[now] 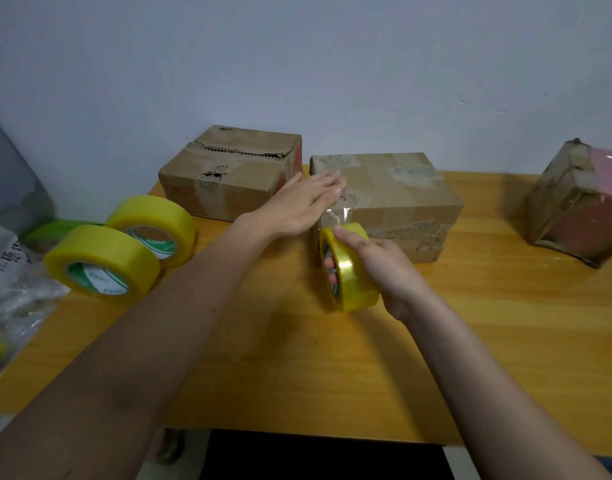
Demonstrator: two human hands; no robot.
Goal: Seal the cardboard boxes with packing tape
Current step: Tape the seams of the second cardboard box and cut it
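Note:
A worn cardboard box [398,199] lies at the middle of the wooden table [505,341]. My left hand [297,206] rests flat, fingers apart, on the box's near left corner. My right hand [377,265] grips a yellow tape roll [349,271] held on edge just in front of that corner. A short clear strip of tape [335,216] runs from the roll up onto the box's front face. A second, torn cardboard box [231,171] stands to the left, against the wall.
Two more yellow tape rolls [103,261] [155,230] lie at the table's left. Crumpled plastic bags [10,292] sit beyond the left edge. A taped box with a pink side [578,206] stands tilted at the right. The wall is close behind.

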